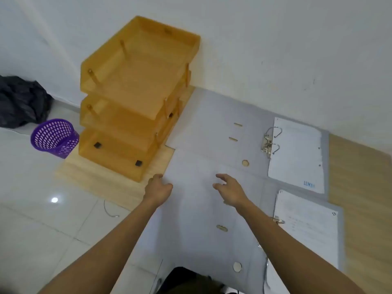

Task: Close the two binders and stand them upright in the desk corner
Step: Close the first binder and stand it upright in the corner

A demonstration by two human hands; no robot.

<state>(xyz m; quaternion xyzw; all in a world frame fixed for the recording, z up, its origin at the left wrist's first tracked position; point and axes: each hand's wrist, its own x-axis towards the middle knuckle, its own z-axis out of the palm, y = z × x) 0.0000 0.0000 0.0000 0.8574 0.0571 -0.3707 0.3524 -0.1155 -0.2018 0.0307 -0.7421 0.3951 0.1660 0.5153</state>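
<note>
Two grey lever-arch binders lie open and flat on the wooden desk (360,177). The far binder (212,115) reaches the wall, with its metal rings (270,141) up and white sheets (297,155) on its right half. The near binder (191,240) lies in front of it and overlaps it, with its own sheets (307,225) on the right. My left hand (158,188) curls on the far left corner of the near binder's cover. My right hand (229,192) hovers over that same cover with its fingers spread, holding nothing.
An orange three-tier letter tray (135,98) stands in the desk's back left corner against the white wall, just left of the binders. Off the desk's left edge, on the tiled floor, are a purple mesh basket (54,135) and a dark bag (19,100).
</note>
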